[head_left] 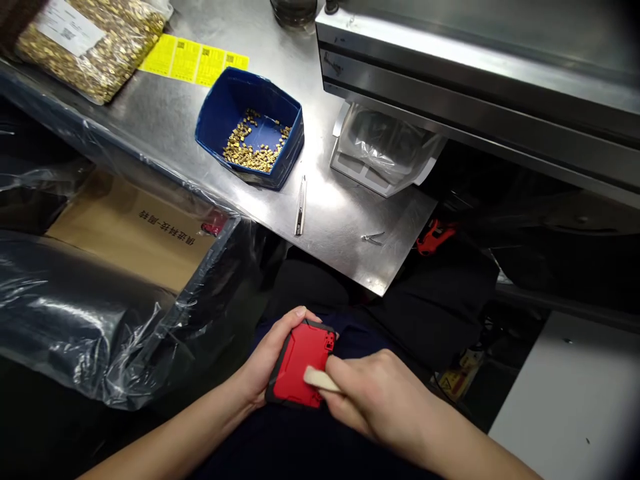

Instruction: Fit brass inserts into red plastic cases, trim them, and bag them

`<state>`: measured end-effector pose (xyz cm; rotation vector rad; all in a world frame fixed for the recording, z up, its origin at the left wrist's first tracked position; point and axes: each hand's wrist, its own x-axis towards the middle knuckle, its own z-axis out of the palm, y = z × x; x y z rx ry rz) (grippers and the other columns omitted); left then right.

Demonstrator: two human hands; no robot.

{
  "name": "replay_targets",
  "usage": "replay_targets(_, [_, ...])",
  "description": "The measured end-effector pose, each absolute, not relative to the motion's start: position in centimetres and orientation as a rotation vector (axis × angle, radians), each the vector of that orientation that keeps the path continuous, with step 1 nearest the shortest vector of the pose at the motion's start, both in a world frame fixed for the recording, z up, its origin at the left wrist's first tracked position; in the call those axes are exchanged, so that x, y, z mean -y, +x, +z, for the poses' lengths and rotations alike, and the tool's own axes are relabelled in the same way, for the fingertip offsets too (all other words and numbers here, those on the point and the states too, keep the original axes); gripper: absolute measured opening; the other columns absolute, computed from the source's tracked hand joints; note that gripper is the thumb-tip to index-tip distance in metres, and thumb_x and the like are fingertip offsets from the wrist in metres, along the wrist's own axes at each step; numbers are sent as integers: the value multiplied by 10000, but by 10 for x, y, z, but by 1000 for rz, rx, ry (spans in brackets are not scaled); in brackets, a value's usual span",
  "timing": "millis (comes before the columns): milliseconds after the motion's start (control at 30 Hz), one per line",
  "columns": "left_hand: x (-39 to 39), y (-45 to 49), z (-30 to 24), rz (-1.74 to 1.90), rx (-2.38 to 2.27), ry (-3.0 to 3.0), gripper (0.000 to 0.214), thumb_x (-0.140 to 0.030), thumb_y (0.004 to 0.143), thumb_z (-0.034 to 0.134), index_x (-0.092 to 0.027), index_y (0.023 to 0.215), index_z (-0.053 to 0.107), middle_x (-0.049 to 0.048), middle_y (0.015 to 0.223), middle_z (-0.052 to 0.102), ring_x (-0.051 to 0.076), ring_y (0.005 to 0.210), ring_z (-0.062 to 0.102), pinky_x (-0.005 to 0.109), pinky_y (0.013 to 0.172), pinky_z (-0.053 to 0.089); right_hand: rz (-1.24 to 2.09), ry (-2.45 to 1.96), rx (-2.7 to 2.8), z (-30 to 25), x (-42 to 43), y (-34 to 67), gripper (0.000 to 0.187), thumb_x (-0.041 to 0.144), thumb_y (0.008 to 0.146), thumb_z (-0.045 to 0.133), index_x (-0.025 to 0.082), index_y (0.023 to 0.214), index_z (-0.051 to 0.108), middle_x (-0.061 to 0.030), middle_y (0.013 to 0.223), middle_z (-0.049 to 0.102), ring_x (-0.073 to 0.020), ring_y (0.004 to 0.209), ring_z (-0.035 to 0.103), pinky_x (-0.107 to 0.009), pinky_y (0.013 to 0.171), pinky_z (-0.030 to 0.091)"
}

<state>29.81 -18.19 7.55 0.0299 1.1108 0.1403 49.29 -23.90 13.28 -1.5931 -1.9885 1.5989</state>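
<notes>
Low over my lap, my left hand (265, 363) is closed round the left edge of a red and black plastic part (303, 363). My right hand (375, 393) is closed on a pale stick-like tool (320, 380), whose tip rests on the red face of the part. Both forearms come in from the bottom of the view.
A steel table (340, 207) holds a blue bin (250, 127) of small brass pieces, tweezers (301, 205), a small metal clip (373, 237), a clear plastic tray (383, 150), yellow labels (195, 60) and a bag of brass parts (90, 43). Left stands a cardboard box (135, 230) amid black plastic wrap (75, 320).
</notes>
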Motion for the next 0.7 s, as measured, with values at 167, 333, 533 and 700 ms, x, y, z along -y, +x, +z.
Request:
replay_targets(167, [182, 297, 76, 114, -1126, 25, 356, -548, 923, 622, -196, 927, 674, 54, 792, 731, 175, 604, 643, 258, 577, 524, 1594, -1668, 1940, 128, 240, 497, 184, 330, 1070, 451, 237, 923, 509, 43, 743, 652, -104, 563, 555, -239, 541, 301])
replay_targets(333, [182, 299, 75, 143, -1155, 64, 368, -558, 889, 662, -193, 932, 672, 81, 887, 758, 261, 834, 725, 332, 758, 576, 1560, -1573, 2077, 127, 237, 491, 229, 360, 1065, 456, 229, 880, 489, 33, 743, 652, -113, 578, 555, -240, 545, 298])
replay_targets(533, [182, 300, 77, 135, -1180, 71, 387, -574, 885, 660, -192, 947, 666, 81, 861, 758, 255, 779, 716, 315, 686, 558, 1538, -1568, 2064, 126, 240, 493, 198, 322, 1058, 458, 228, 888, 494, 46, 721, 651, -97, 548, 545, -245, 527, 276])
replay_targets(700, [181, 305, 82, 148, -1225, 134, 380, -554, 843, 709, -186, 930, 676, 29, 716, 704, 196, 583, 653, 262, 539, 500, 1506, -1655, 2041, 123, 238, 497, 240, 393, 1077, 441, 223, 932, 531, 21, 773, 696, -112, 597, 608, -246, 547, 293])
